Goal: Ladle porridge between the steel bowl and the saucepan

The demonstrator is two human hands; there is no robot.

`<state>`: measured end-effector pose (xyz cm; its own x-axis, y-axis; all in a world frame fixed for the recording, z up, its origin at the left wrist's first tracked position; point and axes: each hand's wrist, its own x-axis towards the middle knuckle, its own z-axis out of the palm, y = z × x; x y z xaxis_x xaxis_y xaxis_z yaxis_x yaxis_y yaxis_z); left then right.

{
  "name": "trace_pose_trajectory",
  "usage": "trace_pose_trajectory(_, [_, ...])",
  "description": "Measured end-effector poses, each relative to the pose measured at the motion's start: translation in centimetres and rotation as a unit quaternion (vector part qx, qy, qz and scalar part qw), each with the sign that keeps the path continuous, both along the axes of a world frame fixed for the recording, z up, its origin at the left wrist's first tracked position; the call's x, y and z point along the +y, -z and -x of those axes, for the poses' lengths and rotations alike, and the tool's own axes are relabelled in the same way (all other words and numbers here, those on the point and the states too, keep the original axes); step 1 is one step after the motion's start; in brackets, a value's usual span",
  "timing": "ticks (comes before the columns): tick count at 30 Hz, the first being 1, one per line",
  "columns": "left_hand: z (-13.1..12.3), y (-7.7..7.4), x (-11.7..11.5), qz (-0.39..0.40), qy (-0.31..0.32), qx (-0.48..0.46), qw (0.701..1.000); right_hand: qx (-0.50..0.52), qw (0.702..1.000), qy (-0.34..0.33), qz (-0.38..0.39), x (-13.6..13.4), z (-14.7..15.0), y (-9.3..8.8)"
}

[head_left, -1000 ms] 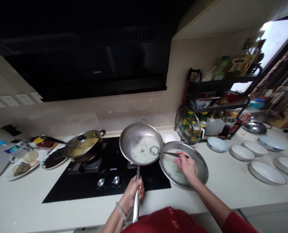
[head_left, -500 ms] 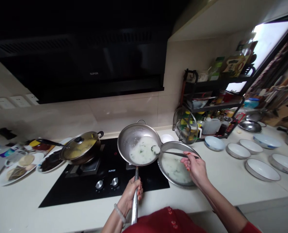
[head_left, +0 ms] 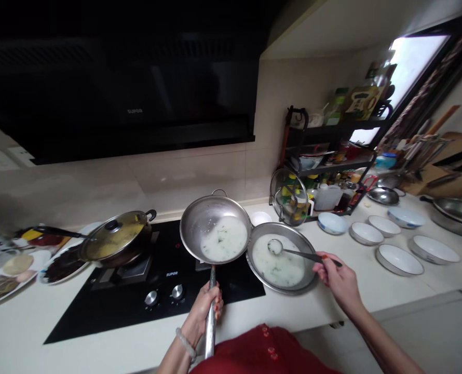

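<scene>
Black glass cooktop (head_left: 130,306) at left; over its right part, your round silver metal wok (head_left: 196,221) holding milky, green-flecked liquid (head_left: 225,241); round silver metal basin (head_left: 308,259) just right, similarly filled; your left hand (head_left: 205,305) wraps the wok's handle; your right hand (head_left: 340,282) pinches the dark-handled metal ladle (head_left: 308,255), bowl within the basin's rim

The window (head_left: 413,59) is blown out at two o'clock, the hood (head_left: 118,78) dimmed at ten, the edges stretched
</scene>
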<state>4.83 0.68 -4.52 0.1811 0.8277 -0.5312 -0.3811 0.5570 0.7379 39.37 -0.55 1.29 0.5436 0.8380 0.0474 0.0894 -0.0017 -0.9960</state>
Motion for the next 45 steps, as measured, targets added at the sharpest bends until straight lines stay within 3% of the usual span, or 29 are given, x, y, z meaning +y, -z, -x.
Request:
trace_pose_trajectory(2, [-0.1, 0.0, 0.0, 0.003, 0.000, 0.001, 1.000, -0.112, 0.992, -0.048, -0.011, -0.7, -0.4, 1.5])
trace_pose_trajectory(5, [-0.1, -0.2, -0.1, 0.007, -0.001, 0.003, 1.000, -0.273, 0.950, -0.134, -0.070, -1.7, -0.9, 3.3])
trace_pose_trajectory(9, [-0.2, -0.5, -0.2, 0.007, -0.002, 0.005, 1.000, -0.361, 0.897, -0.205, -0.152, -2.5, -1.3, 4.0])
trace_pose_trajectory(12, [-0.2, -0.6, -0.2, 0.005, 0.000, 0.006, 1.000, -0.311, 0.927, -0.163, -0.135, -2.6, -1.0, 3.2])
trace_pose_trajectory(16, [-0.3, -0.6, -0.1, 0.005, 0.000, 0.011, 1.000, -0.057, 0.996, -0.043, -0.063, -1.7, 0.6, 1.0])
trace_pose_trajectory(19, [-0.3, -0.7, -0.1, 0.004, -0.003, 0.012, 1.000, 0.122, 0.990, -0.009, -0.070, -0.1, 2.8, -0.7])
trace_pose_trajectory(21, [-0.3, -0.7, -0.2, 0.004, -0.003, 0.012, 1.000, 0.168, 0.983, -0.028, -0.073, 1.3, 4.6, -1.3])
trace_pose_trajectory(24, [-0.3, -0.7, -0.2, 0.001, 0.000, 0.010, 1.000, 0.160, 0.981, -0.090, -0.064, 3.2, 7.3, -0.9])
trace_pose_trajectory(28, [-0.4, -0.6, -0.1, -0.001, -0.004, 0.009, 1.000, 0.103, 0.980, -0.164, -0.035, 5.3, 9.8, 1.0])
trace_pose_trajectory(31, [-0.5, -0.6, -0.1, -0.001, -0.009, 0.009, 1.000, 0.064, 0.978, -0.197, 0.009, 6.3, 10.2, 2.0])
trace_pose_trajectory(34, [-0.5, -0.5, 0.0, 0.000, -0.005, 0.010, 1.000, 0.056, 0.969, -0.227, 0.077, 6.9, 9.8, 1.8])
trace_pose_trajectory(37, [-0.4, -0.4, 0.0, 0.003, -0.003, 0.013, 1.000, 0.062, 0.947, -0.263, 0.172, 7.5, 9.2, 0.8])
trace_pose_trajectory(41, [-0.4, -0.3, 0.0, -0.001, -0.005, 0.008, 1.000, 0.110, 0.889, -0.325, 0.304, 8.9, 9.3, -0.3])
trace_pose_trajectory(45, [-0.3, -0.3, -0.1, -0.006, -0.007, 0.006, 1.000, 0.108, 0.863, -0.346, 0.352, 10.0, 10.2, -0.5])
